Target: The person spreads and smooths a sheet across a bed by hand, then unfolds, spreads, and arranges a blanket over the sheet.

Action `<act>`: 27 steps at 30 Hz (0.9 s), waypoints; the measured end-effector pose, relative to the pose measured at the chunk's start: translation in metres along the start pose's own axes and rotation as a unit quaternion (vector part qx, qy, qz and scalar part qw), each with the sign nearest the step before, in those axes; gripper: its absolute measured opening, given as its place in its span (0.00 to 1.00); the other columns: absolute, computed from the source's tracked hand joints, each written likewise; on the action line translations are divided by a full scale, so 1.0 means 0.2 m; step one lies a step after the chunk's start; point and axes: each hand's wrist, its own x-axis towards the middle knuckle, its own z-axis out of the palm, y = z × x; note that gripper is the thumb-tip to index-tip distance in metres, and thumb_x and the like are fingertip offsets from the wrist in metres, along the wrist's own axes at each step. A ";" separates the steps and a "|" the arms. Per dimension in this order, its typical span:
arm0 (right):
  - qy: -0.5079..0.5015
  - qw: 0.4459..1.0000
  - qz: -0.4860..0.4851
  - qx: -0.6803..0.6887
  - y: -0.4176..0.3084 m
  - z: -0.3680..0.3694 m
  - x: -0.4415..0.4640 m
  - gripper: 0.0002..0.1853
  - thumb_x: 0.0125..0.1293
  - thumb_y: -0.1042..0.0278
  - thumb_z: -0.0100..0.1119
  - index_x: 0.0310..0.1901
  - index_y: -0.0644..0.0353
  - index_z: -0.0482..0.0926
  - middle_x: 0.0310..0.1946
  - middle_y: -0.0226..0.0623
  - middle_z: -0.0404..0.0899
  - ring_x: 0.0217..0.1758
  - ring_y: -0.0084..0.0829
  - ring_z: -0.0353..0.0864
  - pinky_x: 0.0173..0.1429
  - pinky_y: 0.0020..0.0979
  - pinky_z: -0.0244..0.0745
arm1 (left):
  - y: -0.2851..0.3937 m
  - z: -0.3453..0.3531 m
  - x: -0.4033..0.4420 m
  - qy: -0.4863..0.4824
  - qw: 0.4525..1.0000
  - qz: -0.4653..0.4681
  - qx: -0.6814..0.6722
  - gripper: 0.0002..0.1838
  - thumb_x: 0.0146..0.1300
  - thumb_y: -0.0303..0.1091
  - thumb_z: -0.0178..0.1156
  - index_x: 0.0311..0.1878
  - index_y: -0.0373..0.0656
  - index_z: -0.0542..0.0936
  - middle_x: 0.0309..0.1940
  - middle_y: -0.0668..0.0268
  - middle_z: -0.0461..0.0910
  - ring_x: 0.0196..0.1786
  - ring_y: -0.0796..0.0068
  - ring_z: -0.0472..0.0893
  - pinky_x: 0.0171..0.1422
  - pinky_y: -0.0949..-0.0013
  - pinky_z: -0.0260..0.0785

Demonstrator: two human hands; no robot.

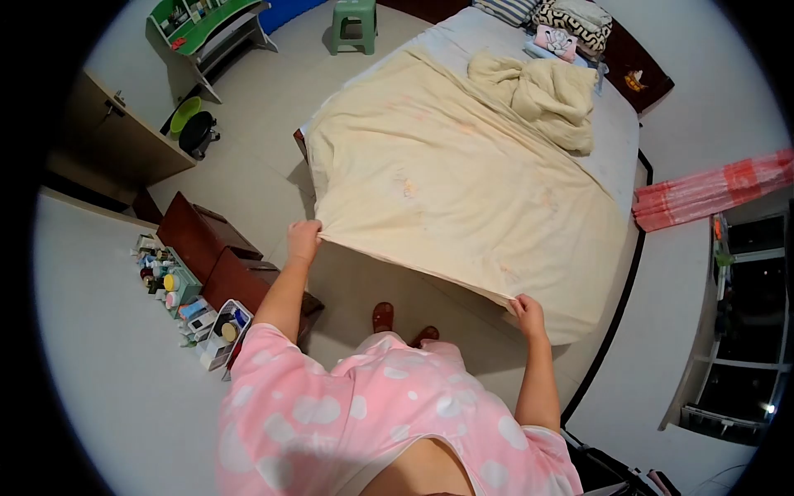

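Blanket [447, 165] lies across bed [619, 124], near edge stretched past bed's foot; left hand [305, 238] and right hand [529, 316] each closed on that edge. Uneven pull could drag it crooked.

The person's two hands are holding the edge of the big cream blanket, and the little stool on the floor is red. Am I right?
Almost! The stool is green, not red, as the head view shows. The rest is right: the left hand and right hand hold the edge of the cream blanket.
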 end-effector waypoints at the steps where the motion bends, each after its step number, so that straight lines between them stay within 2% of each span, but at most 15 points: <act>1: -0.005 1.000 -0.011 0.001 0.02 0.02 0.00 0.10 0.61 0.65 0.58 0.31 0.65 0.75 0.19 0.39 0.71 0.24 0.29 0.66 0.32 0.30 0.65 | -0.05 -0.01 -0.02 -0.010 0.998 -0.061 -0.006 0.11 0.44 0.23 0.60 0.32 0.47 0.75 0.29 0.63 0.76 0.42 0.60 0.75 0.51 0.60 0.64; 3: -0.015 0.999 -0.031 0.001 0.03 0.06 0.00 0.10 0.61 0.65 0.58 0.31 0.65 0.75 0.19 0.40 0.72 0.23 0.29 0.67 0.32 0.31 0.66 | -0.13 -0.01 -0.05 -0.031 0.983 -0.181 -0.021 0.09 0.48 0.23 0.57 0.35 0.46 0.74 0.33 0.61 0.75 0.43 0.57 0.74 0.49 0.57 0.65; 6: -0.019 0.999 -0.039 -0.006 0.01 0.07 -0.02 0.09 0.61 0.65 0.58 0.32 0.64 0.76 0.20 0.41 0.73 0.23 0.30 0.68 0.32 0.31 0.66 | -0.17 0.03 -0.11 0.038 0.953 -0.291 -0.074 0.07 0.57 0.25 0.51 0.40 0.43 0.73 0.40 0.58 0.74 0.43 0.55 0.75 0.47 0.56 0.67; 9: 0.011 0.998 -0.049 -0.038 0.05 0.06 -0.04 0.09 0.61 0.65 0.58 0.33 0.63 0.77 0.21 0.41 0.75 0.23 0.30 0.69 0.32 0.31 0.67 | -0.14 0.02 -0.06 0.108 0.901 -0.354 -0.228 0.08 0.62 0.26 0.48 0.44 0.40 0.71 0.45 0.55 0.72 0.44 0.55 0.75 0.50 0.57 0.67; 11: 0.004 0.999 -0.026 -0.019 0.10 0.06 -0.03 0.09 0.61 0.64 0.58 0.33 0.63 0.77 0.21 0.41 0.75 0.24 0.30 0.70 0.32 0.31 0.67 | -0.42 0.29 0.05 0.163 0.889 -0.311 -0.294 0.07 0.64 0.27 0.46 0.44 0.39 0.71 0.43 0.55 0.73 0.44 0.56 0.75 0.50 0.58 0.66; 12: 0.000 1.000 -0.016 -0.010 0.11 0.05 -0.03 0.09 0.61 0.64 0.58 0.33 0.63 0.77 0.21 0.41 0.75 0.24 0.30 0.70 0.32 0.30 0.67 | -0.43 0.28 0.10 0.191 0.880 -0.290 -0.326 0.07 0.65 0.27 0.46 0.44 0.39 0.71 0.43 0.55 0.73 0.44 0.57 0.75 0.50 0.59 0.66; 15: -0.001 1.000 -0.006 -0.019 0.11 0.04 -0.04 0.10 0.60 0.64 0.59 0.33 0.63 0.77 0.20 0.40 0.74 0.24 0.29 0.70 0.32 0.30 0.67 | -0.35 0.19 0.19 0.195 0.877 -0.207 -0.387 0.07 0.65 0.27 0.46 0.44 0.39 0.71 0.41 0.55 0.73 0.43 0.56 0.75 0.50 0.60 0.66; 16: -0.011 1.000 0.009 -0.026 0.11 0.03 -0.05 0.10 0.60 0.64 0.59 0.33 0.63 0.77 0.20 0.40 0.74 0.24 0.29 0.70 0.32 0.30 0.67 | -0.26 0.05 0.19 0.198 0.938 -0.145 -0.244 0.08 0.64 0.28 0.47 0.44 0.39 0.71 0.41 0.54 0.74 0.43 0.53 0.74 0.50 0.59 0.66; 19: -0.060 0.997 0.043 -0.010 0.16 0.05 -0.09 0.10 0.59 0.63 0.60 0.33 0.63 0.78 0.21 0.41 0.75 0.24 0.29 0.72 0.33 0.30 0.68 | -0.28 -0.10 0.15 0.051 0.992 -0.093 -0.075 0.08 0.62 0.29 0.48 0.43 0.38 0.73 0.42 0.52 0.74 0.45 0.50 0.73 0.50 0.58 0.66; 20: -0.089 0.995 0.044 0.019 0.21 0.09 -0.11 0.10 0.59 0.63 0.60 0.33 0.63 0.78 0.21 0.41 0.75 0.25 0.29 0.72 0.33 0.30 0.68 | -0.31 -0.12 0.11 -0.007 0.993 -0.112 -0.024 0.09 0.61 0.29 0.49 0.42 0.38 0.75 0.44 0.52 0.73 0.47 0.49 0.72 0.50 0.56 0.66; 21: -0.117 0.991 0.046 0.048 0.25 0.13 -0.12 0.11 0.59 0.63 0.61 0.33 0.63 0.78 0.22 0.42 0.76 0.26 0.30 0.73 0.34 0.30 0.68 | -0.40 -0.09 0.08 -0.050 0.990 -0.129 -0.007 0.09 0.60 0.30 0.50 0.42 0.38 0.75 0.45 0.51 0.73 0.47 0.49 0.72 0.51 0.57 0.66; 22: -0.156 0.988 0.010 0.001 0.27 0.16 -0.14 0.10 0.59 0.63 0.61 0.34 0.62 0.78 0.23 0.42 0.77 0.27 0.30 0.73 0.34 0.31 0.69 | -0.49 -0.03 0.04 -0.095 0.985 -0.144 0.011 0.09 0.59 0.30 0.51 0.41 0.38 0.76 0.45 0.51 0.73 0.47 0.49 0.72 0.52 0.57 0.66; 24: -0.229 0.968 -0.052 -0.090 0.25 0.25 -0.17 0.09 0.58 0.65 0.61 0.34 0.62 0.79 0.26 0.42 0.79 0.29 0.30 0.75 0.36 0.32 0.69 | -0.56 0.06 -0.03 -0.203 0.942 -0.253 0.081 0.12 0.60 0.33 0.52 0.45 0.39 0.75 0.48 0.52 0.73 0.49 0.50 0.73 0.54 0.58 0.67; 26: -0.297 0.946 -0.044 -0.118 0.28 0.36 -0.19 0.07 0.57 0.70 0.60 0.36 0.60 0.80 0.31 0.40 0.81 0.34 0.30 0.77 0.40 0.31 0.71 | -0.60 0.15 -0.12 -0.216 0.923 -0.308 0.076 0.16 0.59 0.35 0.55 0.50 0.42 0.74 0.51 0.55 0.72 0.53 0.53 0.73 0.56 0.59 0.67; 27: -0.290 0.954 -0.008 -0.081 0.27 0.39 -0.22 0.07 0.57 0.71 0.60 0.37 0.60 0.81 0.33 0.39 0.82 0.35 0.30 0.78 0.41 0.31 0.72 | -0.59 0.19 -0.14 -0.256 0.911 -0.318 0.061 0.17 0.59 0.35 0.56 0.51 0.42 0.74 0.52 0.56 0.71 0.54 0.54 0.73 0.57 0.59 0.67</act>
